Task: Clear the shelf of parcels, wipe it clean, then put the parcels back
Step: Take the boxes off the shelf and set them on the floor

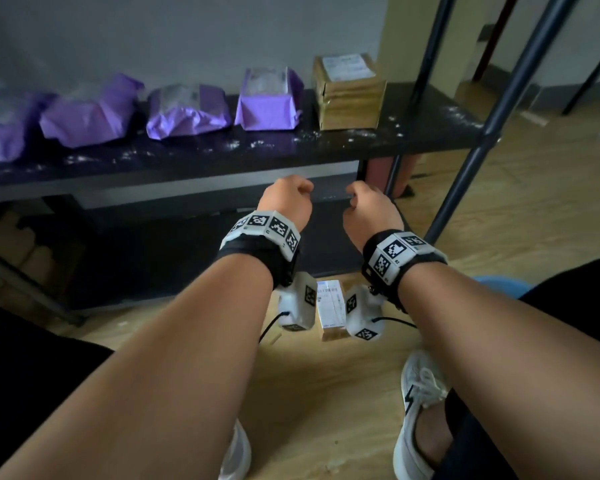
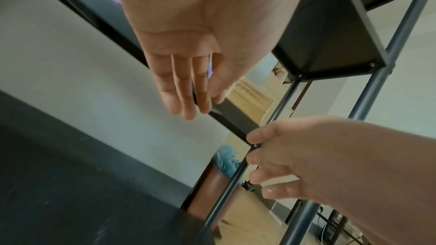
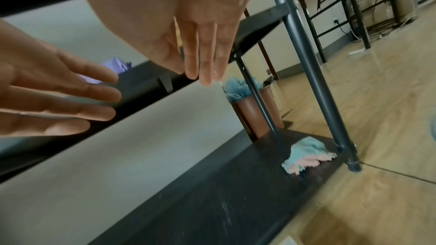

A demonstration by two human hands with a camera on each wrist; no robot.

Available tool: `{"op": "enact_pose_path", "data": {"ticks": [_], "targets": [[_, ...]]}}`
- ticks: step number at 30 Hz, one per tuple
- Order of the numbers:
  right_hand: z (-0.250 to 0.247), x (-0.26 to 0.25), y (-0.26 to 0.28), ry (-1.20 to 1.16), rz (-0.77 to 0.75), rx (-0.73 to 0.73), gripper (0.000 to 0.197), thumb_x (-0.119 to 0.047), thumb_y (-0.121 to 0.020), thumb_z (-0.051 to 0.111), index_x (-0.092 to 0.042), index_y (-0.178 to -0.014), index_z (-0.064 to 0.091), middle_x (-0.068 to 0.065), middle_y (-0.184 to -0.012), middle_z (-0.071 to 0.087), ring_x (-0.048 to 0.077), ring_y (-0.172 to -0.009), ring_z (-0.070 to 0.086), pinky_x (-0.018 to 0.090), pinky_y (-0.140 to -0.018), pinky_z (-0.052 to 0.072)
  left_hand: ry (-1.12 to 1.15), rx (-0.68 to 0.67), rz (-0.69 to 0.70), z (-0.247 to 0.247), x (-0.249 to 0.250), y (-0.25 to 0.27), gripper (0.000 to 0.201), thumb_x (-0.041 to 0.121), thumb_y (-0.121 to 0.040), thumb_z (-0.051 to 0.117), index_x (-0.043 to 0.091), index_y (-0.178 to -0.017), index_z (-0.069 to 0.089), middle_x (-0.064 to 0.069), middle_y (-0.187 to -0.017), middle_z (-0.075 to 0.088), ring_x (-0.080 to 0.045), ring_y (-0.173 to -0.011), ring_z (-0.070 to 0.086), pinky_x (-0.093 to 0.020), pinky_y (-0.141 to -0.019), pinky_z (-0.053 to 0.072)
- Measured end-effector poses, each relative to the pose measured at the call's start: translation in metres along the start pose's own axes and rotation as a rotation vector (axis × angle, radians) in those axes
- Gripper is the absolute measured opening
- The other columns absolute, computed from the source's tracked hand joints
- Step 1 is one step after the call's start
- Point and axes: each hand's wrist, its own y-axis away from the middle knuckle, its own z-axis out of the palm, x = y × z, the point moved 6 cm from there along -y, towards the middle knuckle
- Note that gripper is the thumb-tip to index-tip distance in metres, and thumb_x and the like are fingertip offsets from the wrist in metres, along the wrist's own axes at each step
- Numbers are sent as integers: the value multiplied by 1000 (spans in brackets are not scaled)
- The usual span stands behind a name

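We hold both hands empty in front of the dark shelf (image 1: 174, 157), below its front edge. The left hand (image 1: 284, 202) and the right hand (image 1: 371, 211) hang side by side, near each other but apart. From the head view our knuckles hide the fingers; the wrist views show them. The left hand's fingers (image 2: 181, 88) lie straight and close together, holding nothing. The right hand's fingers (image 3: 205, 53) are likewise straight and narrow-set, with nothing between them.

Beyond and above our fingertips the shelf board carries a row of parcels. Four purple parcels (image 1: 187, 112) lie to the left of our fingers, soft-wrapped and crumpled, set apart from one another. A brown box (image 1: 350, 95) with a white label stands upright at the right end of the row, just beside the last purple parcel. White dust (image 1: 361, 133) speckles the board in front of the parcels.

Below our fingertips lies a lower shelf (image 3: 212, 183), also dark and dusty. At its far end, beyond the right fingers and close to the grey upright post (image 3: 313, 81), rests a crumpled blue-and-pink cloth (image 3: 304, 154). Behind our wrists, on the wooden floor (image 1: 326, 393), stands a small labelled box (image 1: 331, 308), between the two wrist cameras.
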Motion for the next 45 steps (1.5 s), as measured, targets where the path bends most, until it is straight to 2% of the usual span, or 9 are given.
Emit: {"op": "enact_pose_path", "data": {"ticks": [6, 15, 20, 26, 31, 35, 39, 42, 45], "targets": [[-61, -21, -23, -16, -82, 199, 45, -11, -90, 43, -20, -134, 49, 7, -129, 52, 28, -114, 55, 39, -87, 48, 5, 104, 74, -36, 47, -25, 36, 12, -94, 39, 22, -117, 65, -2, -116, 68, -22, -108, 62, -25, -87, 46], [-95, -29, -87, -98, -11, 335, 39, -25, -97, 46, -18, -135, 46, 9, -128, 50, 25, -114, 54, 40, -88, 51, 32, 12, 63, -32, 82, -70, 49, 4, -96, 39, 10, -145, 37, -12, -141, 47, -25, -129, 47, -32, -109, 37], [-94, -27, -119, -149, 26, 312, 41, -32, -99, 43, -18, -138, 42, 9, -131, 50, 26, -115, 55, 38, -90, 48, -10, -8, 38, -25, 95, -98, 45, 17, -99, 41, 15, -143, 36, -12, -141, 45, -28, -124, 49, -36, -100, 41], [-91, -21, -153, -185, 120, 240, 48, -39, -100, 39, -18, -144, 35, 9, -137, 48, 26, -120, 54, 36, -90, 45, 19, -113, 21, -10, 98, -126, 38, 30, -100, 37, 11, -132, 42, -13, -124, 56, -27, -104, 60, -34, -83, 47], [-79, -18, -169, -221, 179, 151, 48, -47, -101, 29, -14, -133, 43, 9, -116, 60, 21, -91, 58, 32, -71, 42, 115, -143, -36, -3, 95, -138, 41, 32, -101, 34, 10, -133, 46, -11, -115, 62, -22, -90, 59, -30, -77, 44], [-76, -19, -167, -239, 176, 196, 43, -43, -101, 32, -13, -128, 46, 8, -113, 61, 21, -91, 60, 31, -72, 44, 199, -136, -58, -1, 94, -138, 46, 37, -99, 37, 6, -132, 47, -19, -115, 63, -27, -84, 64, -25, -58, 41], [-84, -24, -157, -285, 169, 244, 40, -39, -100, 37, -12, -129, 45, 8, -118, 59, 20, -92, 60, 28, -70, 42, 307, -80, -66, -10, 97, -132, 48, 38, -97, 39, 3, -128, 50, -23, -116, 63, -14, -62, 51, -27, -59, 41], [-95, -32, -145, -334, 142, 289, 38, -35, -98, 42, -13, -129, 45, 7, -123, 56, 20, -91, 60, 25, -67, 43, 331, -10, -72, -26, 101, -122, 42, 35, -98, 41, 1, -119, 55, -17, -98, 67, -16, -66, 54, -28, -62, 46], [-104, -42, -127, -330, 94, 327, 33, -30, -95, 47, -13, -123, 44, 7, -122, 54, 16, -80, 53, 17, -52, 32, 357, 31, -85, -39, 98, -109, 19, 29, -97, 49, 11, -101, 56, 0, -85, 62, -13, -71, 59, -25, -66, 53]]}}
